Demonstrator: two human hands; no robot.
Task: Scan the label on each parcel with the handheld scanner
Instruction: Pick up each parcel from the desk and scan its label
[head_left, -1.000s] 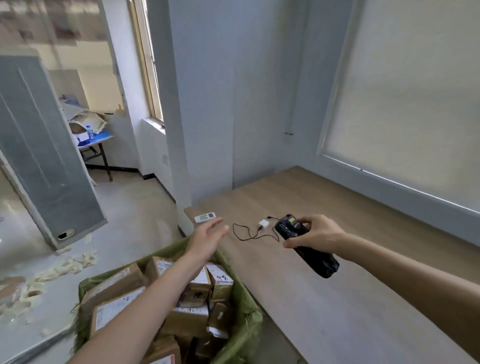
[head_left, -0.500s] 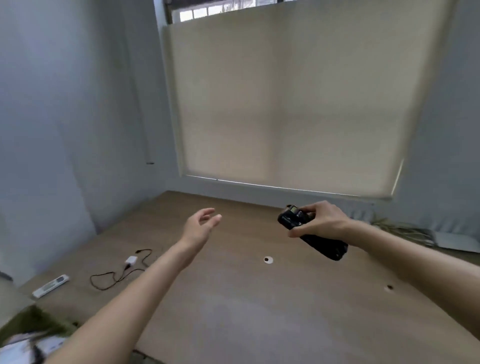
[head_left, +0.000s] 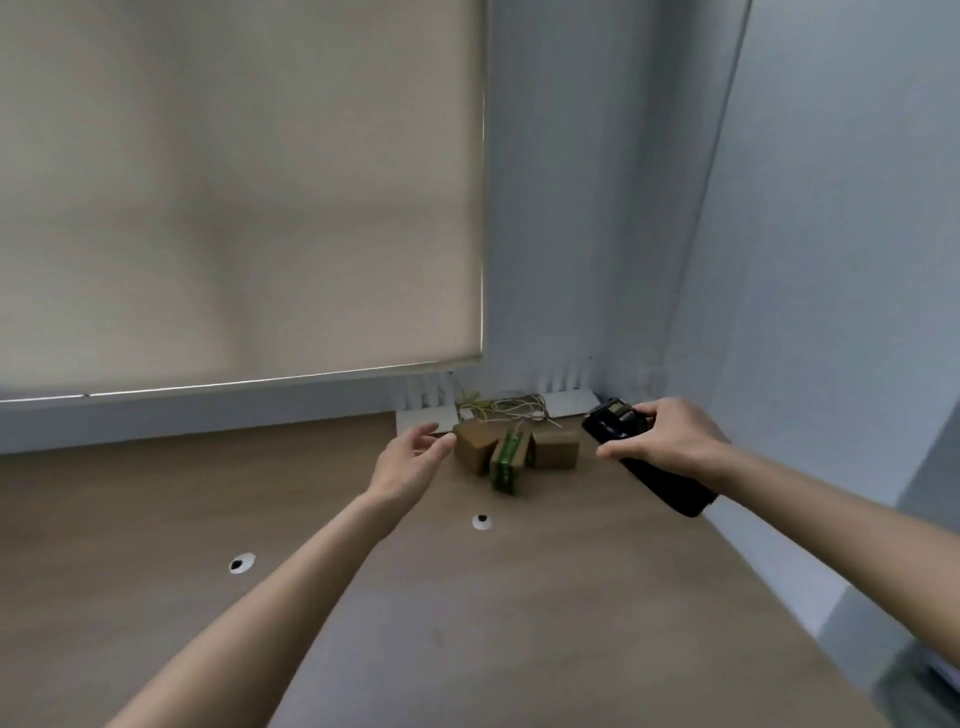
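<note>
1. Right hand is wrapped around the black handheld scanner, fingers curled over its top and thumb along the near side; the scanner's head points up and left toward the corner, its tail sticking out low and right over the table's right edge.
2. Left hand is open and empty, fingers loosely spread, fingertips just beside the nearest brown parcel. Whether skin actually meets cardboard, I cannot tell.
3. Three parcels sit huddled at the far right corner of the wooden table: that brown one on the left, a green-banded parcel tilted in the middle, and a second brown box on the right, all touching or nearly so.
4. Behind them, a tangle of cables lies against the wall, right at the table's back edge. Tight back there.
5. The right edge of the table runs close along the grey wall, so little room on that side.
6. Wide bare tabletop in front of and left of the parcels, broken only by two round cable holes.
7. A drawn beige roller blind fills the upper left, its bottom edge above the back of the table.
</note>
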